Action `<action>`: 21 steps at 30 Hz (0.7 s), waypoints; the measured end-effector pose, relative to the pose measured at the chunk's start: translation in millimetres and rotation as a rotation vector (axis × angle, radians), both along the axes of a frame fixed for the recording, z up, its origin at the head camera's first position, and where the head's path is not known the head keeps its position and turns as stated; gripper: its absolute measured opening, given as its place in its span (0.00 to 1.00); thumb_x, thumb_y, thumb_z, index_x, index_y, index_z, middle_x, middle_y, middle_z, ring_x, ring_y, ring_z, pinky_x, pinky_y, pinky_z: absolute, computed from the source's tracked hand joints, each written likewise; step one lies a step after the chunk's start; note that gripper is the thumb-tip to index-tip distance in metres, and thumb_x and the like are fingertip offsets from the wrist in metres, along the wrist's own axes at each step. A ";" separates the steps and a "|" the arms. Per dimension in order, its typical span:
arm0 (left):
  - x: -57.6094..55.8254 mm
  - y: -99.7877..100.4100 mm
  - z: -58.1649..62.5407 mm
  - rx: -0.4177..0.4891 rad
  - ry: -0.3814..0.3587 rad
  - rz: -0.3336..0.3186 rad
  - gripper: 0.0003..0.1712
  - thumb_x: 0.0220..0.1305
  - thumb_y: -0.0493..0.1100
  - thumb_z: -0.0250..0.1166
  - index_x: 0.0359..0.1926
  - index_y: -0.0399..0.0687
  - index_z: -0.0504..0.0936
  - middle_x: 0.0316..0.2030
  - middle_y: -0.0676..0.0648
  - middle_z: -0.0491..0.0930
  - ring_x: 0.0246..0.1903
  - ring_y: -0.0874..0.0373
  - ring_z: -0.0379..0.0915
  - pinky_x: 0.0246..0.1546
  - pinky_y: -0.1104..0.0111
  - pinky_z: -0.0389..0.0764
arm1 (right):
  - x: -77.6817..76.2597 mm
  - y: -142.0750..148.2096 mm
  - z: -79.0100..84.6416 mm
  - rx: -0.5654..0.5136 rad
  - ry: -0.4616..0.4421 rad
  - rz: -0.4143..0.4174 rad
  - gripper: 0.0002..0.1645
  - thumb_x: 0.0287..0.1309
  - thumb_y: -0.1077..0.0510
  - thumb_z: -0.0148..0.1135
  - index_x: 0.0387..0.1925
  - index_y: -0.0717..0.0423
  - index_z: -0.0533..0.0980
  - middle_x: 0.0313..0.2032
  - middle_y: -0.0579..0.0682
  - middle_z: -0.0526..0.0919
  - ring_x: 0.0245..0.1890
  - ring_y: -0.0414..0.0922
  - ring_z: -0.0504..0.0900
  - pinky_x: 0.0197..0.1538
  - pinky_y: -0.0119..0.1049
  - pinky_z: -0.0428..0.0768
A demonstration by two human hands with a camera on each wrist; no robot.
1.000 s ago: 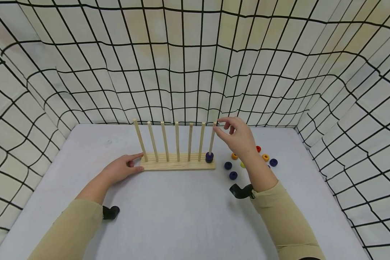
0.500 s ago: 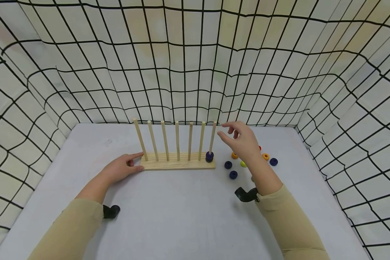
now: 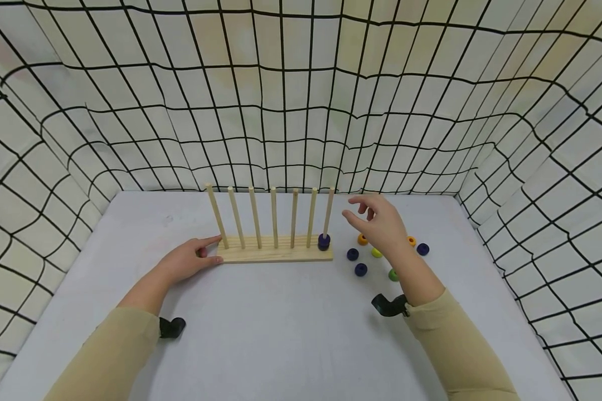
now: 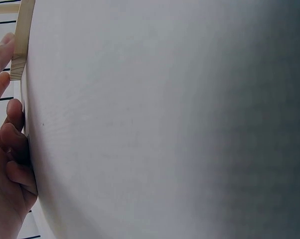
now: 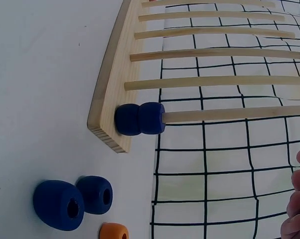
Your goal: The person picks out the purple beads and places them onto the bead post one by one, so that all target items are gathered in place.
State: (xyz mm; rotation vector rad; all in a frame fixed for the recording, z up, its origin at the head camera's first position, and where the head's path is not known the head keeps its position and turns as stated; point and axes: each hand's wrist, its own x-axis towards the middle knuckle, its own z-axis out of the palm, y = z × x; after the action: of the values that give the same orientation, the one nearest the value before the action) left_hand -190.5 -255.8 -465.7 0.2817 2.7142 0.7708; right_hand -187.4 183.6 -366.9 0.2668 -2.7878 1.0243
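Since the earlier frames, the right hand (image 3: 378,223) has withdrawn from the top of the rightmost peg (image 3: 328,214) and now hovers to the right of it, fingers loosely spread and holding nothing. Two dark blue beads (image 5: 139,119) sit stacked at the bottom of that peg, resting on the wooden peg rack (image 3: 276,253); they lie below and to the left of the right hand, apart from it. The rack carries seven upright pegs and stands on the white table (image 3: 281,334). The left hand (image 3: 188,259) rests flat on the table with relaxed fingers, its fingertips touching the left end of the rack. Loose beads lie on the table right of the rack: two dark blue (image 3: 356,262), orange (image 3: 363,240), yellow (image 3: 376,253), green (image 3: 393,274), with others partly hidden behind the right hand. Black-gridded netting (image 3: 301,100) encloses the table.
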 end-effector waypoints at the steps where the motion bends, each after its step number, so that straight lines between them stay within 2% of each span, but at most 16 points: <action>1: 0.3 -0.1 0.1 -0.001 0.000 0.001 0.43 0.64 0.62 0.65 0.74 0.49 0.65 0.32 0.48 0.69 0.31 0.55 0.63 0.33 0.61 0.63 | 0.3 0.6 -0.7 0.005 -0.007 -0.001 0.25 0.63 0.39 0.63 0.56 0.45 0.80 0.41 0.49 0.75 0.37 0.46 0.69 0.37 0.41 0.68; 21: 0.0 -1.1 -1.2 0.005 0.006 0.001 0.43 0.64 0.63 0.65 0.74 0.50 0.65 0.32 0.48 0.69 0.30 0.55 0.62 0.34 0.61 0.63 | 5.5 17.4 -18.0 0.075 -0.076 0.045 0.24 0.63 0.41 0.65 0.55 0.48 0.81 0.38 0.48 0.76 0.34 0.46 0.70 0.36 0.41 0.70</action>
State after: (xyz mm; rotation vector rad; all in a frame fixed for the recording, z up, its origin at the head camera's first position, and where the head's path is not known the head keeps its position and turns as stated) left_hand -190.5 -256.9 -466.9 0.2836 2.7186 0.7780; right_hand -181.9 200.9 -385.0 0.3071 -2.9055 0.9599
